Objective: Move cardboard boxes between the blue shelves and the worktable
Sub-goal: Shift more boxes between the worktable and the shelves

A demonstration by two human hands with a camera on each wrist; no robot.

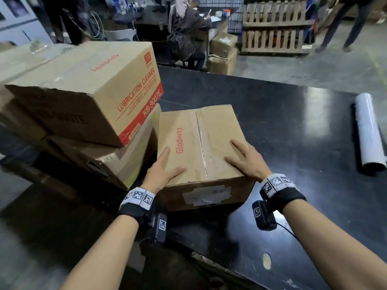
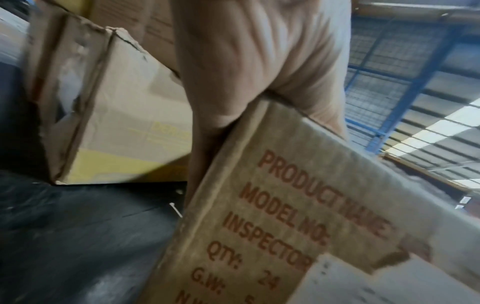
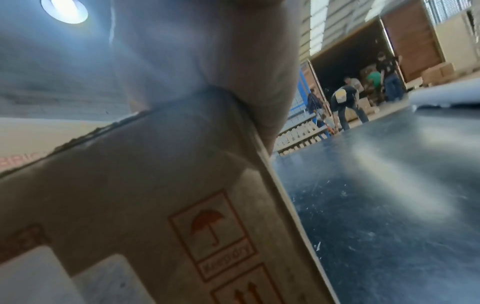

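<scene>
Head view: Glodway box (image 1: 199, 143) lengthwise away.

A white roll of plastic film (image 1: 369, 133) lies on the black desk (image 1: 293, 126), while beyond it a seated person (image 1: 188, 32) writes near an upright wooden pallet (image 1: 276, 26).

I am counting four cardboard boxes on the black worktable (image 1: 282, 126): the Glodway box (image 1: 199, 143) at frame centre, the lubrication cleaner box (image 1: 90, 91) at left, the box beneath it (image 1: 117, 162), and one at the far left edge (image 1: 18, 122). I am seeing two more boxes (image 1: 223, 53) stacked on the floor at upper centre. One film roll (image 1: 369, 135) is lying at right. One wooden pallet (image 1: 276, 26) is standing upper right. My two hands, left (image 1: 163, 170) and right (image 1: 247, 160), are showing.
</scene>
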